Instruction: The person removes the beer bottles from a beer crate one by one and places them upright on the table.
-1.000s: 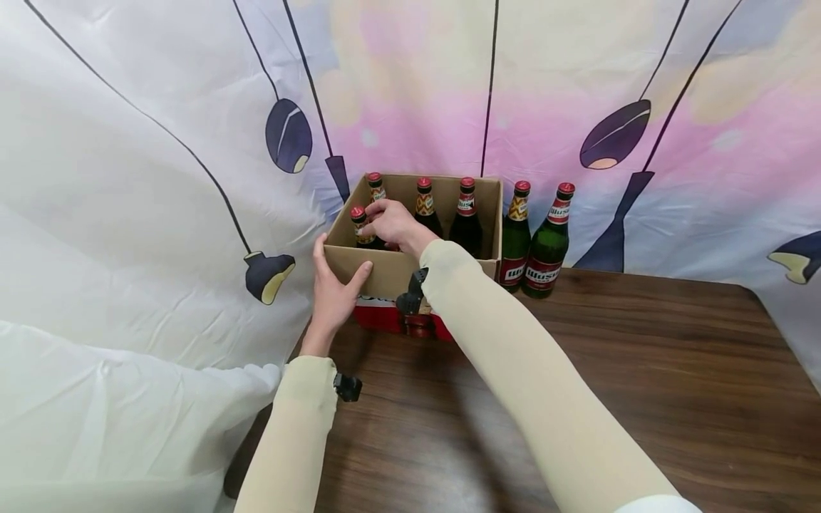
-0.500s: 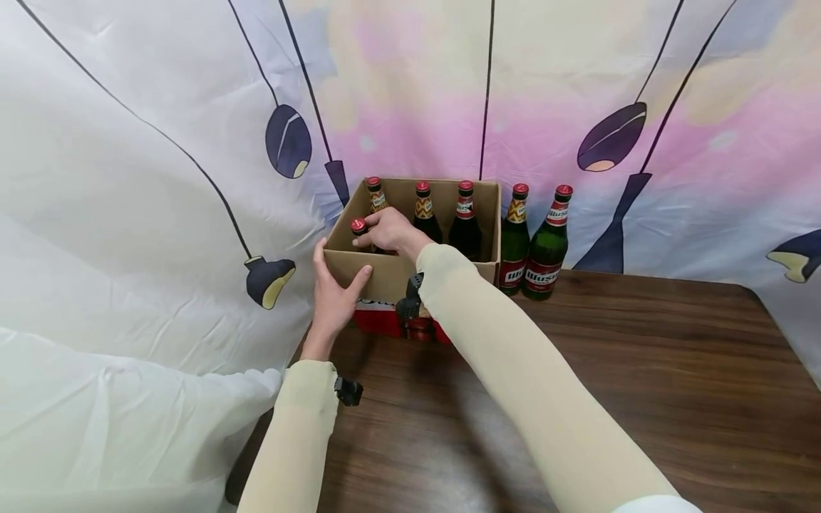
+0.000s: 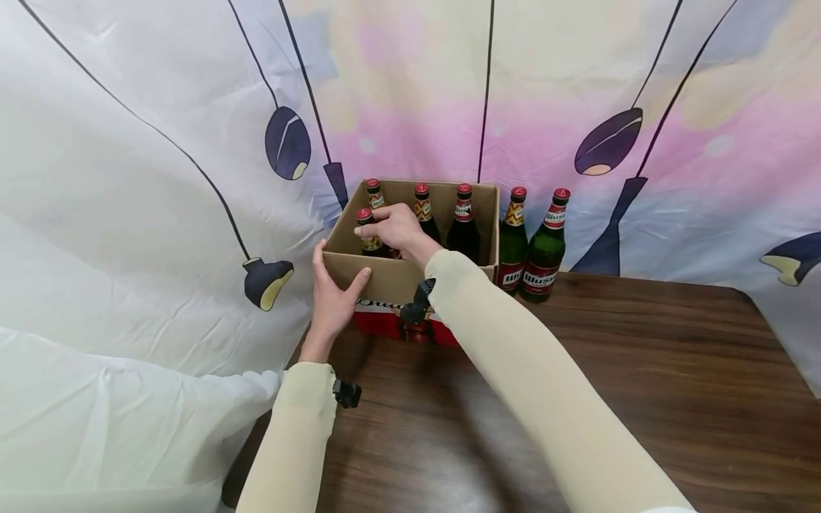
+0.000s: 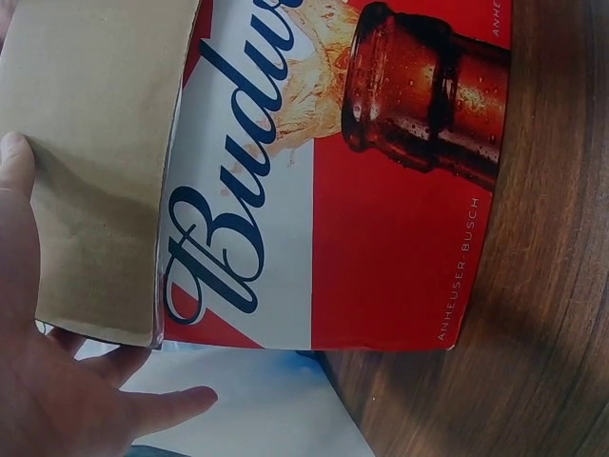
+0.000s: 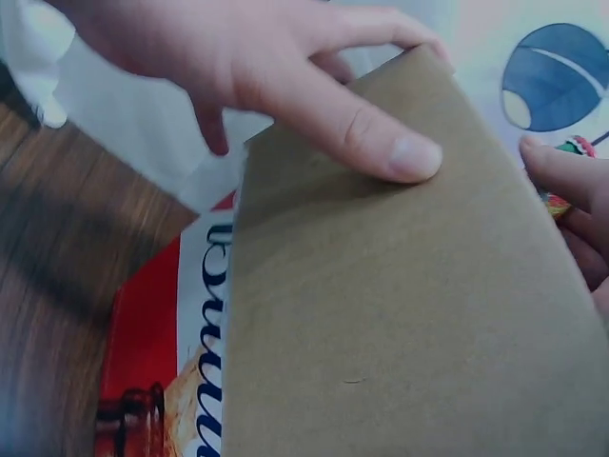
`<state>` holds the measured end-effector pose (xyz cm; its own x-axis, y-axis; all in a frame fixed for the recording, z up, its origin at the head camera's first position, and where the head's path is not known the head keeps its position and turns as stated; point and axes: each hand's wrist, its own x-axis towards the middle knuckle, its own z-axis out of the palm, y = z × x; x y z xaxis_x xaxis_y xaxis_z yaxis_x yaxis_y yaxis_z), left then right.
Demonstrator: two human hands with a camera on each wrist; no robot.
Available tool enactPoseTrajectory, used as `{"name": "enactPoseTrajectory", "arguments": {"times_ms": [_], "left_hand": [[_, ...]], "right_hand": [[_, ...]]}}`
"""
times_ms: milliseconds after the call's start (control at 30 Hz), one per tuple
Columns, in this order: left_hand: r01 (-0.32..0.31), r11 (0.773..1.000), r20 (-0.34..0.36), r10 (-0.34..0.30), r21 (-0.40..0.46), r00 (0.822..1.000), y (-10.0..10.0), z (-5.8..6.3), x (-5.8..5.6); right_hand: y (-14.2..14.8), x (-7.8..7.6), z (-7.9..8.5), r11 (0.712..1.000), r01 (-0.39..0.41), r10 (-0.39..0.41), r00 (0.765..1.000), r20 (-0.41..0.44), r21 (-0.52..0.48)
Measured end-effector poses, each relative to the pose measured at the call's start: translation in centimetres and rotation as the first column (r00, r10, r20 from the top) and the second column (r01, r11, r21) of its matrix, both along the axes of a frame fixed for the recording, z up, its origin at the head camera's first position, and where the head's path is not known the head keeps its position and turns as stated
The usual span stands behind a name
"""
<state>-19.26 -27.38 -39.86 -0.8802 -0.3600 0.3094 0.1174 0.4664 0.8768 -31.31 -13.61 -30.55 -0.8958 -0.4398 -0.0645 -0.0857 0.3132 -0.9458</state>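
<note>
An open cardboard beer box (image 3: 381,283), red and white below its brown flap, stands against the back cloth. My left hand (image 3: 333,303) grips its front left corner, thumb on the flap and fingers around the left side. Inside the front left of the box, my right hand (image 3: 400,229) holds a beer bottle (image 3: 364,216) by the neck, thumb across it. The bottle's lower part is hidden by the box wall. In the right wrist view only a bit of its cap (image 5: 579,146) shows beside the thumb.
Behind it in the box stand a back left bottle (image 3: 374,195), a middle bottle (image 3: 423,205) and a right bottle (image 3: 464,217). Outside, against the box's right side, two more green bottles stand upright, a nearer bottle (image 3: 512,249) and an outer bottle (image 3: 543,249), on the wooden table (image 3: 641,342).
The held bottle's cap dips within the box, then rises a little and shifts right, with the right hand following. The left hand keeps its grip on the box corner.
</note>
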Motion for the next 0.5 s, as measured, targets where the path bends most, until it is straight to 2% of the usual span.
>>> {"name": "enactPoseTrajectory", "arguments": {"times_ms": [167, 367, 500], "left_hand": [[0.0, 1.0, -0.011, 0.0, 0.001, 1.0, 0.0, 0.0, -0.1], [0.0, 1.0, -0.019, 0.0, 0.0, 1.0, 0.1, 0.1, 0.0], [-0.002, 1.0, -0.01, 0.002, 0.003, 1.0, -0.2, 0.1, 0.1]], "right_hand": [[0.9, 0.3, 0.3, 0.99, 0.068, -0.069, 0.998, -0.004, -0.124], [2.9, 0.4, 1.3, 0.98, 0.101, -0.115, 0.991, -0.073, -0.171], [4.6, 0.3, 2.6, 0.972, 0.12, -0.136, 0.989, -0.065, -0.201]]}}
